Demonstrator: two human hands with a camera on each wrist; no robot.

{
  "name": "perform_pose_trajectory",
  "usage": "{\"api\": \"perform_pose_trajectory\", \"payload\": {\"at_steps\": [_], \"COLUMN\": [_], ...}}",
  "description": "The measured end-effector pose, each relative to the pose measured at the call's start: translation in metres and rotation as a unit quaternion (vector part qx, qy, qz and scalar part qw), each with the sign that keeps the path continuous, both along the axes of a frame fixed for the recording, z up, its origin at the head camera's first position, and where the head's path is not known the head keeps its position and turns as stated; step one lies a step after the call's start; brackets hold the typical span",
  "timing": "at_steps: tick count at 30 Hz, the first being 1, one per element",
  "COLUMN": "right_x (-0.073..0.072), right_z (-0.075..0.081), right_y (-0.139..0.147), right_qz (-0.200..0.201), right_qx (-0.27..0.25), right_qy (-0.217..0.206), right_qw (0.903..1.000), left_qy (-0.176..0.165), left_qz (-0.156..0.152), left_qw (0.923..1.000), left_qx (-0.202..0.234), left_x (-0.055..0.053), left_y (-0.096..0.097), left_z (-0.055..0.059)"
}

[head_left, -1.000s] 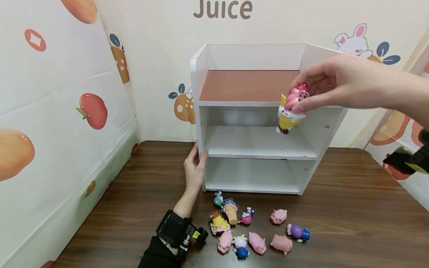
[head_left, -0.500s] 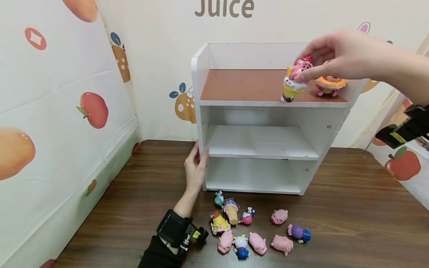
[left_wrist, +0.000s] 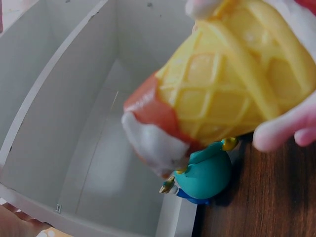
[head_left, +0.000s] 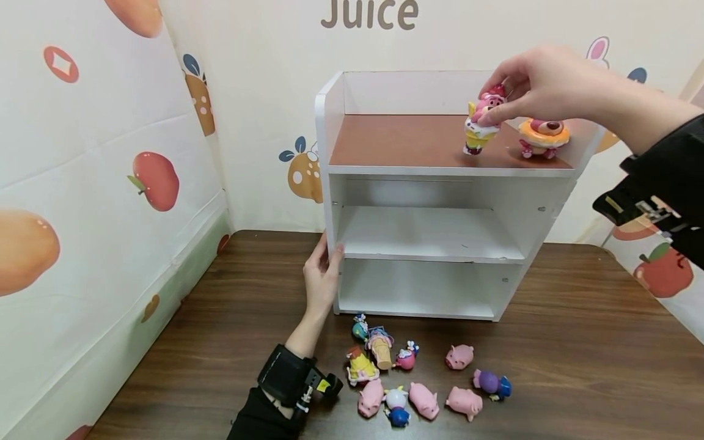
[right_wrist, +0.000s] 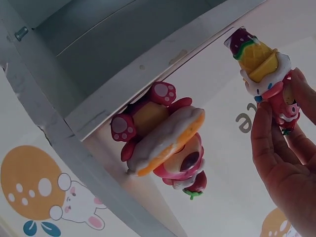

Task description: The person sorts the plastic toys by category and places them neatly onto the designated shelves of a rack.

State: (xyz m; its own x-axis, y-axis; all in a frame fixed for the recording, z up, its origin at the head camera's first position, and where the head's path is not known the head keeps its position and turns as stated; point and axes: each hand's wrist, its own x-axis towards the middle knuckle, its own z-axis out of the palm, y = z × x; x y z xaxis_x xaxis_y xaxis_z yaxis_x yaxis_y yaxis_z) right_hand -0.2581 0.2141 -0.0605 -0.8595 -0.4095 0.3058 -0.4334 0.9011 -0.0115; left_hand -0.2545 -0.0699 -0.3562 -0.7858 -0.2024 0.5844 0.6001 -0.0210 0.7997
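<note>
My right hand (head_left: 544, 82) pinches a pink bear figurine (head_left: 485, 119) in a yellow ice-cream cone, upright and close over the brown top board near its front edge. In the right wrist view the fingers (right_wrist: 266, 143) and thumb hold the bear's pink upper part, leaving its cone (right_wrist: 256, 59) exposed. Beside it on the top board sits another pink bear figurine (head_left: 543, 139) with an orange-and-white ring round its middle. My left hand (head_left: 321, 275) grips the left side panel of the white shelf unit (head_left: 429, 171), thumb at the front edge and fingers on the outer side.
Before the unit on the wooden table (head_left: 577, 318) lie several pink pigs (head_left: 423, 400) and small figurines, among them a waffle-cone figurine (head_left: 381, 348), a teal one (head_left: 360, 328) and a purple-and-blue one (head_left: 492, 384). The middle shelf (head_left: 423, 229) has a raised front edge.
My right hand has lifted the cone bear from in front of the middle shelf to over the top board, then slightly back. The ringed bear has come into sight. My left hand stays put.
</note>
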Motion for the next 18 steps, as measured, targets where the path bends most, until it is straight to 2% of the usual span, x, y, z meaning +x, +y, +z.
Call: {"api": "perform_pose_trajectory", "payload": {"at_steps": [3,10,18], "right_x": [-0.003,-0.010,-0.014], "right_z": [0.000,0.000,0.000], "right_y": [0.000,0.002,0.003], "right_qz": [-0.004,-0.012,-0.003], "right_qx": [0.003,0.005,0.004], "right_qy": [-0.007,-0.030,-0.055], "right_qw": [1.0000,0.9995,0.9985], "left_qy": [0.000,-0.015,-0.017], "left_qz": [-0.002,-0.004,-0.009], "left_qw": [1.0000,0.9999,0.9998], "left_qx": [0.004,-0.005,-0.001], "left_x": [0.001,0.019,0.020], "left_y": [0.000,0.003,0.003], "left_z": [0.002,0.020,0.022]}}
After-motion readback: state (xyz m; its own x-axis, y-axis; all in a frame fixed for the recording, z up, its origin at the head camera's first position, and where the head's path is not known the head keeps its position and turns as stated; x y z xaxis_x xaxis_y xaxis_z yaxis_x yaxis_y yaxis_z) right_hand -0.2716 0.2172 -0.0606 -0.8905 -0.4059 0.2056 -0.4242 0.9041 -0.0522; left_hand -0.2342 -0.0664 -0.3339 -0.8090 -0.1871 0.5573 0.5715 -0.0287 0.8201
